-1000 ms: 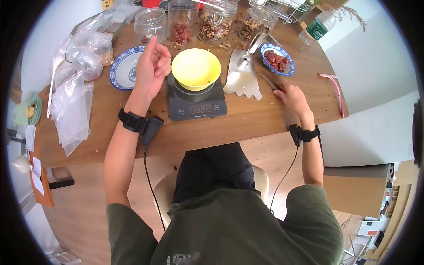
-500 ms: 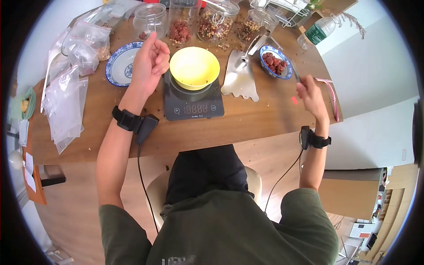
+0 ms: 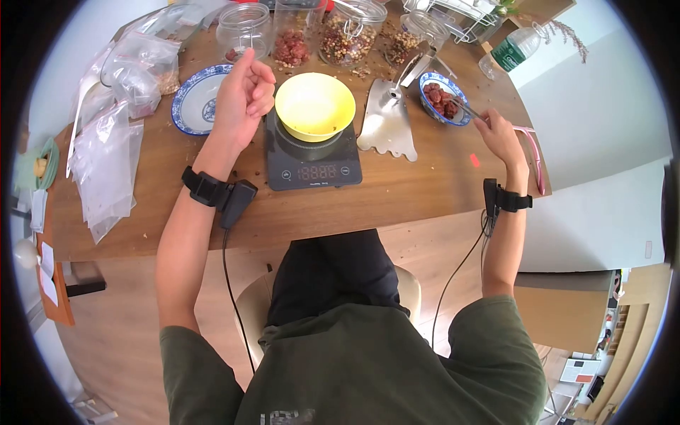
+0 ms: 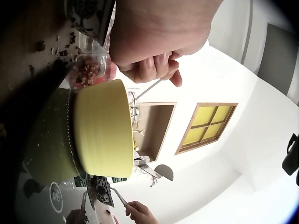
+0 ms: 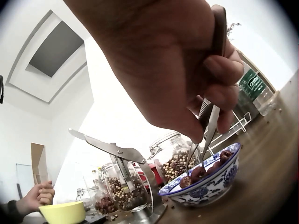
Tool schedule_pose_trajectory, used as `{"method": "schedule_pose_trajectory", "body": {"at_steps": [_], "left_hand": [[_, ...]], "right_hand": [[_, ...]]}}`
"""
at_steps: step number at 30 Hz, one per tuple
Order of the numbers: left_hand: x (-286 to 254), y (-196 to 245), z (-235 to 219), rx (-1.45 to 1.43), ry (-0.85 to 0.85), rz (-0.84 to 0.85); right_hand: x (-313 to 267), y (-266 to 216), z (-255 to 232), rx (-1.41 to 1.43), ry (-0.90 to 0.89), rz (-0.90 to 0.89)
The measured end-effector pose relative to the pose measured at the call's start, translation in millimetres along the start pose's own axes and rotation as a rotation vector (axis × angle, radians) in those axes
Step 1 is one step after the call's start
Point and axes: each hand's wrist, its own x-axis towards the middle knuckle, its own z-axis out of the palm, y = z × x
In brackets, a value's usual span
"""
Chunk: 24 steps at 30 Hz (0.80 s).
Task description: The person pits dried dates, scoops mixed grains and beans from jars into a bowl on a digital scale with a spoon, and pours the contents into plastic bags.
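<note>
The right hand (image 3: 501, 139) pinches metal tweezers (image 3: 464, 108), whose tips reach into a blue-and-white bowl (image 3: 459, 120) of dark red dried fruit (image 3: 438, 98). In the right wrist view the tweezer tips touch the fruit (image 5: 198, 172). The left hand (image 3: 243, 101) is raised beside a yellow bowl (image 3: 314, 106), fingers loosely curled with nothing in them. That bowl stands on a black digital scale (image 3: 312, 173); some small dark bits lie in it. In the left wrist view the left hand (image 4: 159, 37) hangs above the yellow bowl (image 4: 105, 128).
A metal stand with a scalloped base (image 3: 388, 131) stands between scale and fruit bowl. Behind are glass jars (image 3: 347, 39) and a bottle (image 3: 511, 49). A blue-rimmed plate (image 3: 191, 106) and plastic bags (image 3: 110, 170) lie left, a pink tool (image 3: 536, 159) right.
The right hand has lifted from the table beside the stand and moved right around the fruit bowl, and the tweezers now dip into it. The left hand has stayed nearly still.
</note>
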Motion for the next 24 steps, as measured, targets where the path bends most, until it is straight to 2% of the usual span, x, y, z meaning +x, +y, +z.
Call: {"method": "schedule_pose_trajectory", "body": {"at_steps": [13, 24], "left_hand": [[1.0, 0.1, -0.7, -0.026, -0.038, 0.008], [0.1, 1.3, -0.8, -0.019, -0.028, 0.02]], "right_hand": [[8.0, -1.9, 3.9, -0.039, -0.041, 0.03], [-0.1, -4.6, -10.1, 0.038, 0.036, 0.03]]}}
